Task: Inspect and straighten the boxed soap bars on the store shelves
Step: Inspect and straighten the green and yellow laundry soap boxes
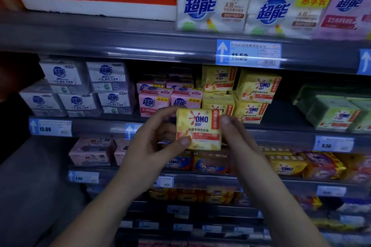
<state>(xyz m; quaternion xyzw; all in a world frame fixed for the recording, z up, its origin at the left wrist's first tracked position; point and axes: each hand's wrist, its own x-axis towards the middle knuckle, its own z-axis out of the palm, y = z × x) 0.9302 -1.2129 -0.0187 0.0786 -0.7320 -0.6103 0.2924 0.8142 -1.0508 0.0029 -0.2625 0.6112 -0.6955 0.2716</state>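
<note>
A yellow OMO soap box (pixel 200 126) is held upright in front of the middle shelf, its printed face toward me. My left hand (pixel 152 142) grips its left side, thumb on the lower front corner and fingers curled behind. My right hand (pixel 236 136) pinches its right edge, thumb on the front near the top. Behind the box, more yellow OMO boxes (pixel 255 90) are stacked unevenly on the middle shelf (pixel 281 128), some tilted.
Pink soap boxes (pixel 154 102) and lavender boxes (pixel 78 86) stand left of the yellow stack; green OMO packs (pixel 337 112) lie to the right. White and pink packs (pixel 212 4) fill the top shelf. Lower shelves hold orange and yellow packs (pixel 289 166). Price tags (pixel 249 54) line the shelf edges.
</note>
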